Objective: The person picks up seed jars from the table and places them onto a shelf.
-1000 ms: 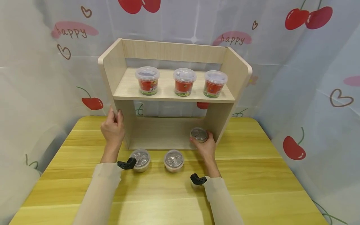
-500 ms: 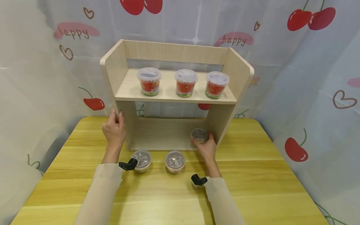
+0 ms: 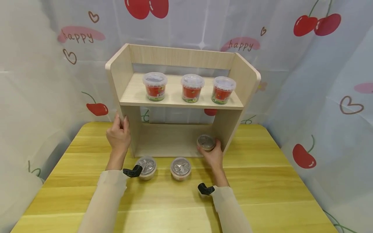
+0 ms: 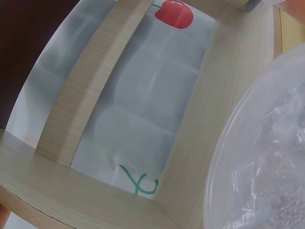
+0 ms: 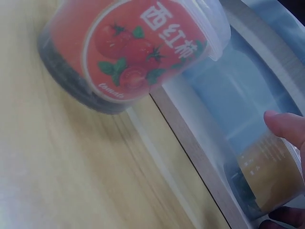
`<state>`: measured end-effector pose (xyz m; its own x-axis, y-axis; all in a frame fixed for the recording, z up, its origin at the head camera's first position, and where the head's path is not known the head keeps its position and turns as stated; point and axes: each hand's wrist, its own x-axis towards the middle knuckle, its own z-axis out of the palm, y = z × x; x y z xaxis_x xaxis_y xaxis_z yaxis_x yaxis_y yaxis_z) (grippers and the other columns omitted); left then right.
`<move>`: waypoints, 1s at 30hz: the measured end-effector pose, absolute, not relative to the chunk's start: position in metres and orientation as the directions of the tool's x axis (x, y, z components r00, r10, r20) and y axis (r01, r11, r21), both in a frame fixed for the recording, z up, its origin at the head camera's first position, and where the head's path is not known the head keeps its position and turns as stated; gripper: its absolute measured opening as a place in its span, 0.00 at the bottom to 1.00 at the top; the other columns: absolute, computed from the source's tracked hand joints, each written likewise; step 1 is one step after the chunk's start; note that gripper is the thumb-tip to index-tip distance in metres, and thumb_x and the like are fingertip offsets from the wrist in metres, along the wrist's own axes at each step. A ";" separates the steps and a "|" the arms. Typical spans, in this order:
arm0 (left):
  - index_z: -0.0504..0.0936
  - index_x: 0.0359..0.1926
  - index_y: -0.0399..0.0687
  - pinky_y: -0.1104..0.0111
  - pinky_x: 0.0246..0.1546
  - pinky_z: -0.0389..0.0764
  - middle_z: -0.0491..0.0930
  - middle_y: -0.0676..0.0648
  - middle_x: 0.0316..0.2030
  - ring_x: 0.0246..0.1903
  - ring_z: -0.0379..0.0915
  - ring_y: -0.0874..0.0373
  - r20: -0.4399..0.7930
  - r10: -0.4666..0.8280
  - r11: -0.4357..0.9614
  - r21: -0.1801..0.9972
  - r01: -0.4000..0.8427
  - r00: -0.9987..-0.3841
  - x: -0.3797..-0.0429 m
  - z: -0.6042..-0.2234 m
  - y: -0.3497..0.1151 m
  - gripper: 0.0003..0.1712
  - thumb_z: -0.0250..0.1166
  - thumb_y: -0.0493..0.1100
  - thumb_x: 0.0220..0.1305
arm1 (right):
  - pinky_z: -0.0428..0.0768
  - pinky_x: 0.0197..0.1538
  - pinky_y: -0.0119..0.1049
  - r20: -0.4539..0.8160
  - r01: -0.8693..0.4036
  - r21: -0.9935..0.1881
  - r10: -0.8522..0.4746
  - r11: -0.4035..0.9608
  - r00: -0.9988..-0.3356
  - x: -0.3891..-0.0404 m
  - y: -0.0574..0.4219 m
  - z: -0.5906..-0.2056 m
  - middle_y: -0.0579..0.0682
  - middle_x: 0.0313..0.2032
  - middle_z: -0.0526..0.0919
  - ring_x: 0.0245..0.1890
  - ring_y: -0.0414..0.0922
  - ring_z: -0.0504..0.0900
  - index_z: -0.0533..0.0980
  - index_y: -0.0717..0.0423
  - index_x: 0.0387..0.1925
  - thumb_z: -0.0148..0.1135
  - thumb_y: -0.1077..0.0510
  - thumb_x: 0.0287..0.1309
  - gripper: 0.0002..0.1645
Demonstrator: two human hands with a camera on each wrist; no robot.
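In the head view, a two-tier wooden shelf (image 3: pixel 180 105) stands on the table. My left hand (image 3: pixel 118 136) grips the edge of its left side panel. My right hand (image 3: pixel 213 156) holds a lidded plastic tub (image 3: pixel 206 141) at the right end of the lower tier, thumb on one side and fingers on the other. The right wrist view shows that tub's yellow-brown label (image 5: pixel 274 174) and my thumb (image 5: pixel 286 126). Two more lidded tubs wait in front of the shelf, a left tub (image 3: pixel 146 167) and a middle tub (image 3: pixel 180 169). A tomato-labelled tub (image 5: pixel 128 55) looms close in the right wrist view.
Along the upper tier stand three red-labelled tubs: a left one (image 3: pixel 155 87), a middle one (image 3: pixel 192 89) and a right one (image 3: pixel 222 90). Beneath everything is a yellow wood-grain table (image 3: pixel 262 194). A cherry-printed curtain (image 3: pixel 285 84) hangs behind and around it.
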<state>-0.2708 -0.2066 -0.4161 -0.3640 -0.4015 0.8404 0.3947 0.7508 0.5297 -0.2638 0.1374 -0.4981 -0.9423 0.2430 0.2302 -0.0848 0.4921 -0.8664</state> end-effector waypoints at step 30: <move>0.73 0.30 0.36 0.62 0.17 0.55 0.67 0.41 0.13 0.16 0.50 0.69 0.810 -0.426 0.735 0.570 0.367 -0.404 -0.264 -0.413 -0.204 0.13 0.60 0.41 0.68 | 0.69 0.60 0.57 0.151 0.015 -0.877 0.305 0.480 -0.940 -0.196 0.145 -0.498 0.70 0.61 0.71 0.61 0.65 0.70 0.53 0.67 0.73 0.70 0.49 0.56 0.54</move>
